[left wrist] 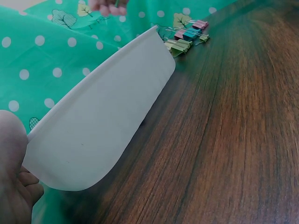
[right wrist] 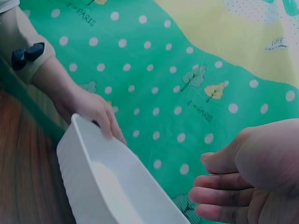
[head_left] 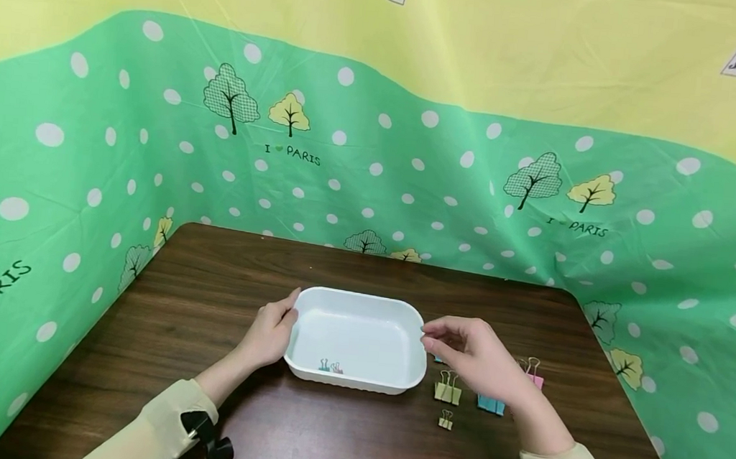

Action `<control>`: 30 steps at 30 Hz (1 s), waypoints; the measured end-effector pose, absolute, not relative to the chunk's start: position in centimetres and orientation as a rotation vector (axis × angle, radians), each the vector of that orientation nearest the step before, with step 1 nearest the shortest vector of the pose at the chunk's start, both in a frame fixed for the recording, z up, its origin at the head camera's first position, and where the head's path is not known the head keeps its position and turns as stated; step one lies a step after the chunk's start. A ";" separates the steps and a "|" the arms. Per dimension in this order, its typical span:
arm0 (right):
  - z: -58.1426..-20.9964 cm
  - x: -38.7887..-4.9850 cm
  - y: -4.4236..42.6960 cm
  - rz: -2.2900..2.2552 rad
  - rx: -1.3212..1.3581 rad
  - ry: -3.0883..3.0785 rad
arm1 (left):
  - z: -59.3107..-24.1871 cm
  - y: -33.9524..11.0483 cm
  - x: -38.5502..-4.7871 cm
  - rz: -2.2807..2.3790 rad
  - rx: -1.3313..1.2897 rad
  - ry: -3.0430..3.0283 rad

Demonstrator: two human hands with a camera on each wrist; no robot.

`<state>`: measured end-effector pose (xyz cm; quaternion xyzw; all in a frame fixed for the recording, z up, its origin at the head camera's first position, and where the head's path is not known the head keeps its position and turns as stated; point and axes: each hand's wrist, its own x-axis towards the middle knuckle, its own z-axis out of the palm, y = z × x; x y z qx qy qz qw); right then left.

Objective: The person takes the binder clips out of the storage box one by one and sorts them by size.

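Note:
My left hand (head_left: 274, 332) grips the left end of a white plastic tray (head_left: 356, 385), its thumb over the rim. Inside, at the near wall, lie two small binder clips, one teal (head_left: 324, 364) and one pink (head_left: 337, 368). My right hand (head_left: 477, 357) hovers by the tray's right rim with its fingers loosely bent. In the right wrist view, nothing shows between that thumb and the fingers. Below it on the table are an olive binder clip (head_left: 447, 392), a smaller olive one (head_left: 446, 423), a blue one (head_left: 491, 405) and a pink one (head_left: 536, 380), partly hidden.
The dark wood table (head_left: 339, 436) carries the tray and the clips. Another blue clip (head_left: 438, 359) peeks out beside the tray's right end. A green and yellow patterned cloth (head_left: 373, 165) hangs behind the table and along its sides.

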<state>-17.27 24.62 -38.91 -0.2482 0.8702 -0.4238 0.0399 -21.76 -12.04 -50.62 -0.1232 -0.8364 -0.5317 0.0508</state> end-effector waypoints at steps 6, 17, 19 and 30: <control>-38.4 -18.4 22.5 -1.294 -0.752 2.664 | -50.5 -12.1 -21.8 -1.613 -0.388 -2.537; -39.7 -21.0 18.7 -1.336 -0.778 2.523 | -50.4 -12.1 -21.5 -1.622 -0.365 -2.544; -40.2 -21.4 18.1 -1.361 -0.767 2.468 | -50.4 -12.1 -21.4 -1.622 -0.365 -2.540; -42.7 -23.2 15.4 -1.209 -0.850 2.377 | -50.4 -12.0 -21.6 -1.607 -0.379 -2.531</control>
